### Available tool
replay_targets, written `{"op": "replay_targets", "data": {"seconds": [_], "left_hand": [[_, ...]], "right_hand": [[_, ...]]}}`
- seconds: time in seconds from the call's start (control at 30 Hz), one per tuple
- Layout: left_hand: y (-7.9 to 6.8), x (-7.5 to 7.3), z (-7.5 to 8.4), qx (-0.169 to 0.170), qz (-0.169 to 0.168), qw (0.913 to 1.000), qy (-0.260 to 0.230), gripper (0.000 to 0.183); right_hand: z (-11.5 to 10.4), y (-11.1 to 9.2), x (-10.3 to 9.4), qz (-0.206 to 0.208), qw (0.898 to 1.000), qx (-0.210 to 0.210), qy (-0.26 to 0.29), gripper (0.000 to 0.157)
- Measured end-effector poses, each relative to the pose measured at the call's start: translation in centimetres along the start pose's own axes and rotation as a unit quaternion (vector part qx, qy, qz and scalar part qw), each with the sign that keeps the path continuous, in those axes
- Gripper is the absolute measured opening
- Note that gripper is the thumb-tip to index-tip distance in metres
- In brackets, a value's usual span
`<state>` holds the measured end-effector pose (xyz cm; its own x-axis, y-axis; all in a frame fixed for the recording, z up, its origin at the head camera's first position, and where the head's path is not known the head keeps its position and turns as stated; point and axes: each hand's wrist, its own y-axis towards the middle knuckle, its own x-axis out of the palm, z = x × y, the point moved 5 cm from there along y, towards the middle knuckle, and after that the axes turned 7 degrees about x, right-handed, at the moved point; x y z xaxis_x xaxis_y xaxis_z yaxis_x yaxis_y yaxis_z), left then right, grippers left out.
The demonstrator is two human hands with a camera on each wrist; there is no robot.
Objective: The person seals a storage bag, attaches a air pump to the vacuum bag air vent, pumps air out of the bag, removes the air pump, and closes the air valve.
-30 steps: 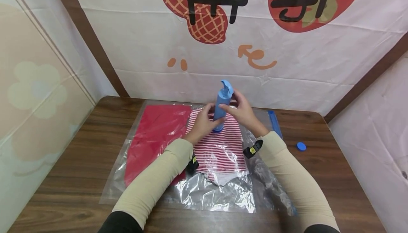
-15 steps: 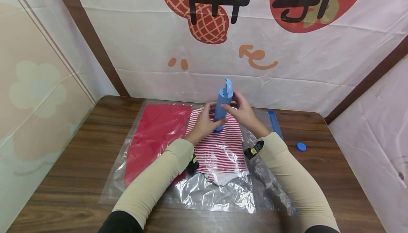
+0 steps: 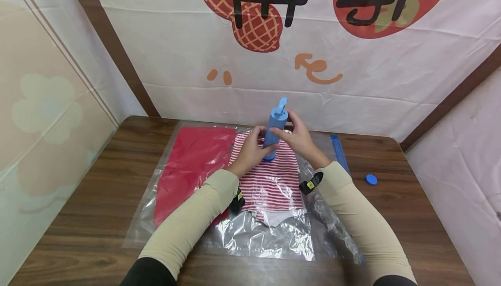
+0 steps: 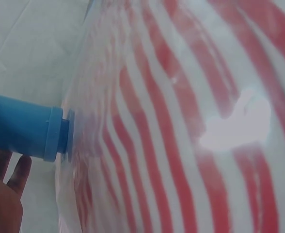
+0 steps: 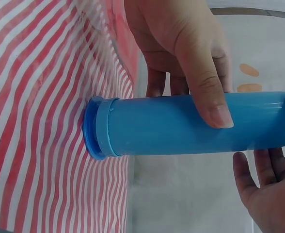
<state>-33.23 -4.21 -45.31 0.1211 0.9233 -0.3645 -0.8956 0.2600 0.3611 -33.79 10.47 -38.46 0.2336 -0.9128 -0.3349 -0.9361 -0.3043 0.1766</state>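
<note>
A blue cylindrical air pump (image 3: 276, 123) stands upright on the valve (image 5: 90, 127) of a clear plastic storage bag (image 3: 274, 247). At its top a light blue hinged flap (image 3: 282, 103) sticks up. My left hand (image 3: 250, 150) grips the pump's lower part, thumb across its side. Higher up, my right hand (image 3: 297, 137) holds the body between thumb and fingers. In the right wrist view the pump's collar (image 5: 107, 127) meets the valve's rim. Inside the bag, under the pump, lies a red-and-white striped garment (image 3: 272, 186), puffed smooth against the film in the left wrist view.
Red folded fabric (image 3: 195, 160) lies in the bag at the left. A small blue round cap (image 3: 371, 179) rests on the wooden table (image 3: 391, 234) at the right. The bag's blue strip (image 3: 339, 152) shows beyond my right forearm. A printed cloth wall (image 3: 176, 60) stands behind.
The flap on the pump's top has swung from pointing left to pointing up and slightly right, the pump turning a little. Both hands have kept their places on it.
</note>
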Motion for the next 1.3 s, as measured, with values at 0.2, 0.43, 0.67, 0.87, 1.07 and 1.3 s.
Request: {"op": "replay_targets", "data": {"seconds": [0.2, 0.43, 0.67, 0.87, 1.07, 1.3], "left_hand": [[-0.1, -0.1, 0.0, 0.003, -0.004, 1.0, 0.008, 0.055], [-0.1, 0.1, -0.3, 0.002, -0.005, 1.0, -0.001, 0.058], [-0.2, 0.0, -0.1, -0.004, -0.005, 1.0, -0.006, 0.059], [-0.3, 0.0, 0.0, 0.003, -0.008, 1.0, -0.001, 0.053], [-0.3, -0.1, 0.0, 0.008, -0.008, 0.9999, 0.003, 0.053], [-0.3, -0.1, 0.0, 0.003, -0.014, 0.9999, 0.004, 0.058]], "right_hand": [[-0.6, -0.4, 0.1, -0.012, 1.0, -0.014, 0.018, 0.065], [-3.1, -1.8, 0.2, -0.012, 1.0, -0.012, 0.009, 0.062], [-3.3, -1.7, 0.1, -0.009, 1.0, -0.001, 0.008, 0.06], [-3.2, -1.7, 0.1, -0.007, 1.0, 0.008, 0.012, 0.061], [-3.4, -1.8, 0.0, -0.01, 1.0, 0.0, 0.027, 0.059], [-3.6, -1.8, 0.1, -0.003, 1.0, -0.007, 0.024, 0.058]]}}
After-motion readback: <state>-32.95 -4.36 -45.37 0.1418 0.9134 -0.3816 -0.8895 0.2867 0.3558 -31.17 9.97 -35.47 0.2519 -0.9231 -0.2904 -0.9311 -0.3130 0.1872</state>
